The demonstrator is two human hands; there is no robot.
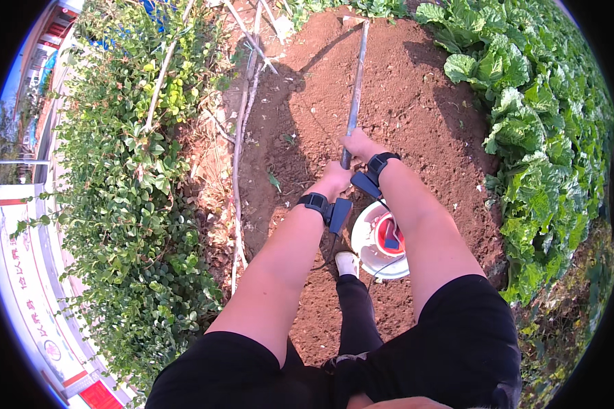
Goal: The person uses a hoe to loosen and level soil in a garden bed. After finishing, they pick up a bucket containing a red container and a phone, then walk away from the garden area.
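Observation:
A long-handled hoe stretches away from me over the brown soil. Its blade rests at the far end of the bare patch, small in the view. My left hand grips the handle near its close end. Farther up the same shaft, my right hand is closed around it. Both wrists wear black straps with small dark devices and cables. Below my hands a white basin sits on the soil, with a red container inside it, partly hidden by my right forearm.
Leafy cabbage-like plants line the right side. On the left stand a dense green hedge and thin wooden poles, some tied together. My white shoe is beside the basin. A wall bearing writing lies beyond the hedge.

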